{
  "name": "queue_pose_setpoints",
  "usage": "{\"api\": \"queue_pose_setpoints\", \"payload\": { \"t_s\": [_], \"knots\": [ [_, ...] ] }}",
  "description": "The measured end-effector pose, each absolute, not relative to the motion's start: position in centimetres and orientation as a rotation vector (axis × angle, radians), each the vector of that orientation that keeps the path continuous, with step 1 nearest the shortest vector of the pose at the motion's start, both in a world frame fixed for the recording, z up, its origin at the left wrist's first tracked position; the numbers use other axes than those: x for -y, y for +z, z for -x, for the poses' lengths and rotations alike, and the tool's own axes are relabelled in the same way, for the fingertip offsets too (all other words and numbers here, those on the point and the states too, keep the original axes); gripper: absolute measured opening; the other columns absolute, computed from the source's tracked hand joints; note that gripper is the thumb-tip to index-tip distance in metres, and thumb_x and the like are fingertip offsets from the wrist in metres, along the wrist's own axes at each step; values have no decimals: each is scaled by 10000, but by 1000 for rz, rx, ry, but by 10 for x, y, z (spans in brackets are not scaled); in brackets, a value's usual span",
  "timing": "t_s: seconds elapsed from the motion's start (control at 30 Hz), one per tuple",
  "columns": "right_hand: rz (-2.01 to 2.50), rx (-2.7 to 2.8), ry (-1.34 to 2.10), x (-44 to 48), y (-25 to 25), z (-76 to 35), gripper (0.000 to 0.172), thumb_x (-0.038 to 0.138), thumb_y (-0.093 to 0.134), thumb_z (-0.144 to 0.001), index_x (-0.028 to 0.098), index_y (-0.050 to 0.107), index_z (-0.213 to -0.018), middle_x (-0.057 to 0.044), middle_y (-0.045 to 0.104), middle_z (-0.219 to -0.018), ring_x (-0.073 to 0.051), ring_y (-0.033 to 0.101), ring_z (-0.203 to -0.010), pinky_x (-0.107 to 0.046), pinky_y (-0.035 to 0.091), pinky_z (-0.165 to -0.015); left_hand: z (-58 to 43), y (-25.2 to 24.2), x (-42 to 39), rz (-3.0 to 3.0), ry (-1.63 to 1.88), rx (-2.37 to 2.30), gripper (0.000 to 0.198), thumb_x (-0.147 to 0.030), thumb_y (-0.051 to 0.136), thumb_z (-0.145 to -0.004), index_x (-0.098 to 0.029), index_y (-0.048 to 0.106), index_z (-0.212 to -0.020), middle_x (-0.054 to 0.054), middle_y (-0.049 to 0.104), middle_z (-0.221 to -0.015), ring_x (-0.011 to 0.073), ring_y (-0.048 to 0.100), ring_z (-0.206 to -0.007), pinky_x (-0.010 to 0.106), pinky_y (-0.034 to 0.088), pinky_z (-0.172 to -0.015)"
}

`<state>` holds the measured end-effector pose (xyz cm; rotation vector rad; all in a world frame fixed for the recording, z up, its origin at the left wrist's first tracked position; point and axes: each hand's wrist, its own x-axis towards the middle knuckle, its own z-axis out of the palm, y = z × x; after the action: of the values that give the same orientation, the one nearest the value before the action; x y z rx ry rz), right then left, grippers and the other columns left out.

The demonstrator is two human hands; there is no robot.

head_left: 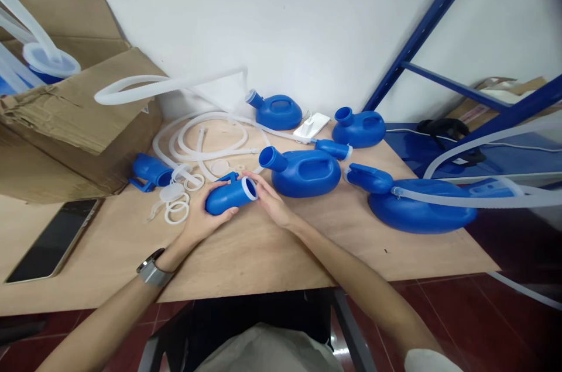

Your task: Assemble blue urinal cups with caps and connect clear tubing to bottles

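A blue plastic cup with a side handle (223,199) lies tilted in my left hand (199,215), whose fingers and thumb wrap around its closed end. Its mouth faces right and carries a white ring (250,188). My right hand (276,206) has its fingers stretched out against that ring, with the palm turned toward the cup. Loose white rings (177,212) and a white cap (172,192) lie on the table left of my hands. Just beyond my right hand is a blue jug with a slanted neck (307,173).
Coiled clear tubing (206,155) spreads behind my hands. A cardboard box (79,120) stands left, near a phone (52,237) and another blue cup (151,170). More blue jugs (281,113) stand at the back; one jug with tubing (421,214) sits at the right edge.
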<state>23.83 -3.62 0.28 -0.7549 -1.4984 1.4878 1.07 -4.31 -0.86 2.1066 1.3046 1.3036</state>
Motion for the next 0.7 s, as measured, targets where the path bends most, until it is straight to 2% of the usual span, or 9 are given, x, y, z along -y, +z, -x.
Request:
{"api": "queue_pose_setpoints", "payload": {
  "t_s": [0.07,0.13,0.3,0.37,0.5,0.6,0.63,0.7],
  "knots": [
    [761,1557,1417,36,2,-236,795,814,478,-978,335,455,-1612,-71,436,-1696,-267,379,-1595,-497,334,-1308,-12,-10,43,-2083,1321,-1311,592,-587,813,-806,-231,658,-1253,102,770,-1200,317,750,-1070,480,602,-961],
    [763,1590,1355,39,-2,-231,832,830,431,-983,323,393,-1642,-74,372,-1730,-250,330,-1618,-486,282,-1331,-13,-11,44,-2072,1330,-1311,582,-587,807,-811,-224,658,-1241,105,774,-1185,315,754,-1058,475,605,-950],
    [805,1555,1296,40,-21,-222,808,816,347,-1014,312,364,-1646,-82,358,-1728,-235,308,-1622,-480,251,-1341,-14,-11,44,-2121,1351,-1341,575,-568,816,-815,-216,643,-1236,118,768,-1189,324,753,-1057,492,599,-948],
    [843,1528,1328,33,-31,-221,824,833,339,-1002,322,361,-1648,-85,374,-1717,-242,353,-1599,-486,322,-1311,-15,-10,44,-2167,1355,-1346,592,-568,820,-818,-219,626,-1254,126,748,-1226,337,733,-1117,513,583,-993],
    [747,1359,1502,22,-46,-223,940,907,293,-950,307,298,-1673,-155,491,-1633,-295,574,-1425,-554,515,-1145,-30,-12,49,-2203,1373,-1318,648,-562,785,-884,-224,546,-1382,151,675,-1344,348,673,-1248,544,532,-1090],
    [620,1355,1538,22,-45,-227,1094,979,468,-822,273,347,-1649,-177,502,-1623,-329,540,-1459,-551,487,-1171,-45,-18,57,-2179,1363,-1238,662,-508,619,-1026,-216,370,-1565,199,567,-1493,340,587,-1390,554,494,-1151],
    [621,1383,1536,23,-42,-228,1123,956,595,-770,273,372,-1634,-168,499,-1627,-331,502,-1494,-538,457,-1204,-49,-20,60,-2181,1317,-1214,668,-490,558,-1060,-210,306,-1611,218,512,-1556,340,534,-1454,561,468,-1181],
    [691,1414,1505,26,-34,-231,1125,805,821,-706,286,392,-1607,-140,480,-1640,-322,443,-1540,-510,392,-1262,-51,-19,64,-2206,1168,-1194,695,-487,490,-1087,-193,237,-1663,240,397,-1666,350,415,-1557,573,407,-1239]
  ]
}}
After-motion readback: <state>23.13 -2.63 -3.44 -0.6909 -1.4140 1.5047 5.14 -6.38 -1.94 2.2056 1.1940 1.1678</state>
